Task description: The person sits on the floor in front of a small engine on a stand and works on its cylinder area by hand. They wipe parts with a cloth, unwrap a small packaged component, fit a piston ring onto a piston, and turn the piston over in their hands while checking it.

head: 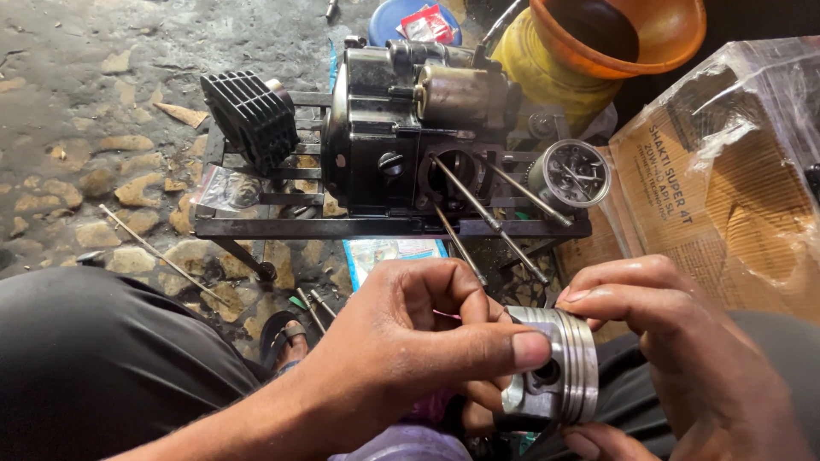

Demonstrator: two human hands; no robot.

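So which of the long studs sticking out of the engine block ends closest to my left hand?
The lower-left stud: its tip ends just above the left hand, while the other studs run off to the right.

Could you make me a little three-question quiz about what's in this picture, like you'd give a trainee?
1. True or false: both hands grip the piston.
2. What stands on the metal stand: A) a wheel, B) an engine block, C) a helmet?
3. What colour is the funnel at the top right?

Key: 1 true: left hand and right hand both hold it. 2 B. 3 orange.
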